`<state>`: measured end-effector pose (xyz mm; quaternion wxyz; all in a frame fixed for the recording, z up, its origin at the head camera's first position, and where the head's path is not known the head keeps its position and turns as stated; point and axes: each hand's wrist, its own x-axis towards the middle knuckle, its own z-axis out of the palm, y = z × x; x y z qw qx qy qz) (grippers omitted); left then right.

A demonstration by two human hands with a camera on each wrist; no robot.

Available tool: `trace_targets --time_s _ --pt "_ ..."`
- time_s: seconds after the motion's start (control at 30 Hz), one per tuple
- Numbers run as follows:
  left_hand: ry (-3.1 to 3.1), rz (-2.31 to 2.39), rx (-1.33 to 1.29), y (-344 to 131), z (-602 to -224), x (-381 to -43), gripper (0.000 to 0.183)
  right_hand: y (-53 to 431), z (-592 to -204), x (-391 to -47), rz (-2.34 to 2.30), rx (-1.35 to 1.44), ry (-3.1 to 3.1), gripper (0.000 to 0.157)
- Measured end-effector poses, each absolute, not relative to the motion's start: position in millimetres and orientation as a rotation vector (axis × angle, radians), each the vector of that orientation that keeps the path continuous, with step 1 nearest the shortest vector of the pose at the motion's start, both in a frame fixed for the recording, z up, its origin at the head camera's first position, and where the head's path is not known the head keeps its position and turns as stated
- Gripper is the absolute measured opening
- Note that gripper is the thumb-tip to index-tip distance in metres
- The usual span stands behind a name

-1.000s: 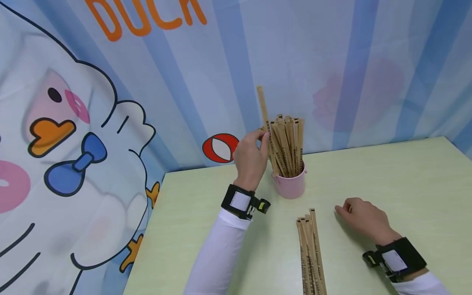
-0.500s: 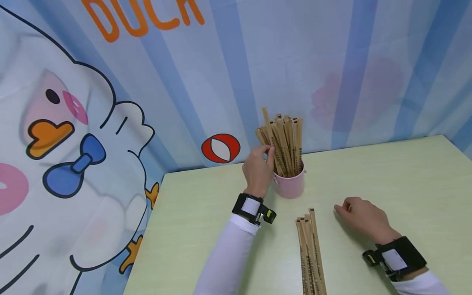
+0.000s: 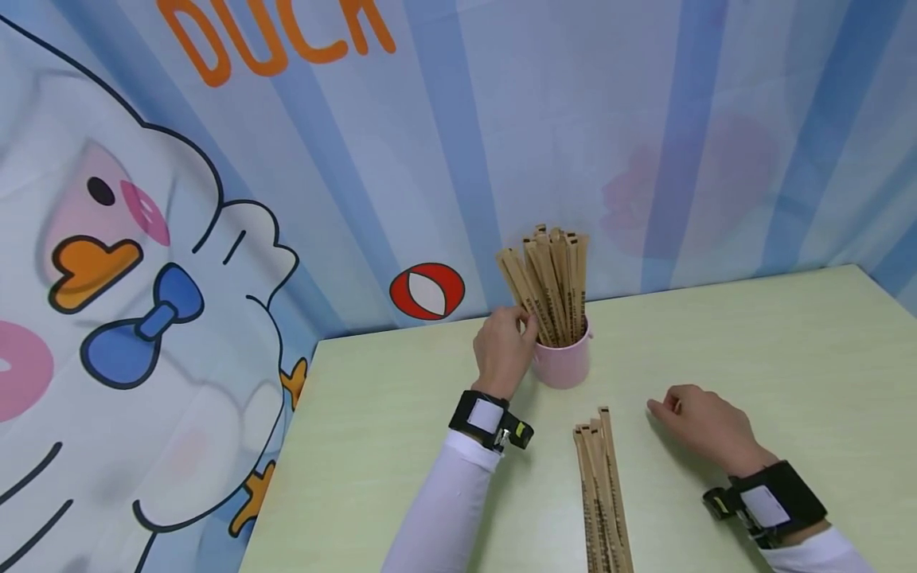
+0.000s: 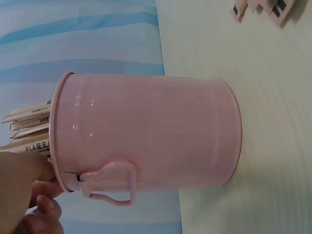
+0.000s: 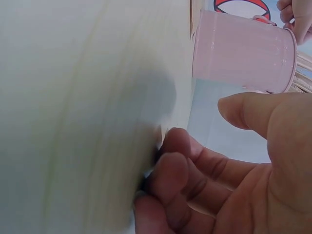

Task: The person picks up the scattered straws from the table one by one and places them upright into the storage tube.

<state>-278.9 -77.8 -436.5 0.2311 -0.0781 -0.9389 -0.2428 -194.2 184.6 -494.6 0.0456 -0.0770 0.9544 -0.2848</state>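
My left hand [image 3: 504, 350] is at the left rim of a pink metal bucket [image 3: 562, 368], pinching a paper-wrapped straw low down among the others. Many wrapped straws [image 3: 555, 278] stand upright in the bucket, fanned slightly. In the left wrist view, the thumb and fingers [image 4: 46, 207] meet at the rim beside the bucket's handle [image 4: 114, 183]; the pinched stretch is mostly hidden. My right hand [image 3: 709, 426] rests on the table at right, fingers loosely curled, holding nothing. The right wrist view has its thumb [image 5: 243, 109] apart from the fingers.
A loose bundle of wrapped straws [image 3: 602, 493] lies on the pale table [image 3: 788, 358] between the hands, running toward the near edge. Behind the table hangs a blue striped cloth [image 3: 444, 143] with a cartoon duck [image 3: 172, 382].
My left hand has moved down toward the bucket's rim, lowering the tall straw until its top is level with the others. My right hand has stayed still.
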Motion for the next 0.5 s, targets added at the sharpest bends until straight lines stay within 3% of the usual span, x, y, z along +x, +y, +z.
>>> trace_targets --time_s 0.5 --pt "-2.621 -0.828 -0.264 -90 -432 -270 0.02 185 -497 -195 -0.87 -0.241 2.933 0.032"
